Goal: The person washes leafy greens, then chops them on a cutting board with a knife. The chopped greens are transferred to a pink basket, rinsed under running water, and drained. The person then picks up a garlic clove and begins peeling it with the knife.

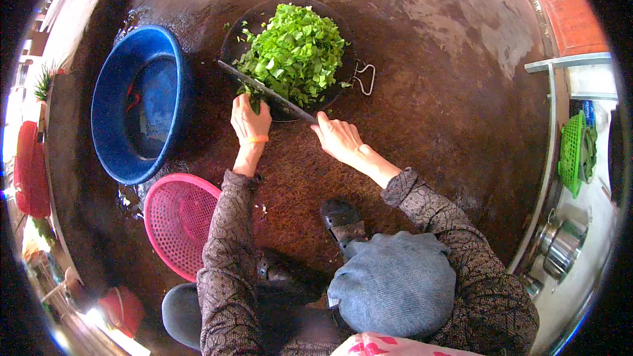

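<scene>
A heap of chopped green leaves (pixel 293 53) lies on a dark round board (pixel 241 29) on the floor. My right hand (pixel 337 137) is closed round the handle of a long knife (pixel 277 97), whose blade slants up to the left across the board's near edge. Just left of the blade, my left hand (pixel 250 118) has its fingers curled on a small bunch of green leaves (pixel 250 94). A wire hook or handle (pixel 363 78) sticks out at the board's right side.
A blue basin (pixel 102 102) with a small red thing in it stands at the left on wet floor. Nearer me is a pink colander (pixel 158 224). A green basket (pixel 570 151) and a metal pot (pixel 564 247) are at the far right, beyond a low ledge.
</scene>
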A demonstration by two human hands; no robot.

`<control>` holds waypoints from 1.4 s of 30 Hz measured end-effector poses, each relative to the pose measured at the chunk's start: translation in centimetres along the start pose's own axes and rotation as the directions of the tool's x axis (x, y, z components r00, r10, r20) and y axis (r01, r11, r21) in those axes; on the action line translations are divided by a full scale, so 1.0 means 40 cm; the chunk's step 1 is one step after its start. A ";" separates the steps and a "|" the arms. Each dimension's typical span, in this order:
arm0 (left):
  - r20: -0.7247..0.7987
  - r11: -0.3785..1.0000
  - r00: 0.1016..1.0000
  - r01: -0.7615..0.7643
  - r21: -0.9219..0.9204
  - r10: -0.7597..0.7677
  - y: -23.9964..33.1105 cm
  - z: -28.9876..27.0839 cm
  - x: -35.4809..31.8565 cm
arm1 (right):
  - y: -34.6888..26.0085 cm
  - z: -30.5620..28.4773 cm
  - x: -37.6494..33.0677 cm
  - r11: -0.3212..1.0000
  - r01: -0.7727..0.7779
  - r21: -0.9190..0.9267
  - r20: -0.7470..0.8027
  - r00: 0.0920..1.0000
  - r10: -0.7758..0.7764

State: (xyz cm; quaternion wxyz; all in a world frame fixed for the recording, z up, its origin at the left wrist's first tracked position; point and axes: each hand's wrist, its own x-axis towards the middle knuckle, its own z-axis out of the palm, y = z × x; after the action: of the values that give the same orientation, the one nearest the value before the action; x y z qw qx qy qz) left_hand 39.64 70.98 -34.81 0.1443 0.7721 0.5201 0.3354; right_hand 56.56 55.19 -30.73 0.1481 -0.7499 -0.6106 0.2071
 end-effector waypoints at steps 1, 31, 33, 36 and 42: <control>0.004 0.996 0.996 -0.084 0.011 0.084 -0.004 -0.003 -0.011 | 0.003 -0.002 0.002 0.999 -0.038 -0.015 0.027 0.999 0.038; 0.118 0.968 0.961 0.245 0.049 -0.249 0.000 -0.032 0.054 | 0.020 -0.097 -0.099 0.993 -0.018 -0.114 0.086 0.996 0.028; 0.118 0.978 0.975 0.176 0.111 -0.189 0.011 -0.024 0.042 | 0.014 -0.074 -0.081 0.997 0.000 -0.073 0.110 0.994 0.008; 0.069 0.995 0.996 0.052 0.082 -0.058 0.023 -0.020 0.011 | 0.000 -0.045 -0.055 0.999 0.013 -0.045 0.075 0.997 -0.010; 0.061 0.976 0.976 0.213 -0.046 -0.210 -0.004 -0.046 0.009 | 0.002 -0.063 -0.048 0.998 -0.022 -0.054 0.006 1.000 0.022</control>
State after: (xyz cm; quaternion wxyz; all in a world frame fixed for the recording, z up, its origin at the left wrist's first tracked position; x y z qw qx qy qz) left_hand 38.38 71.13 -33.43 0.2138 0.7174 0.5863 0.3097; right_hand 57.56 53.38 -28.33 0.1237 -0.7596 -0.6081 0.1947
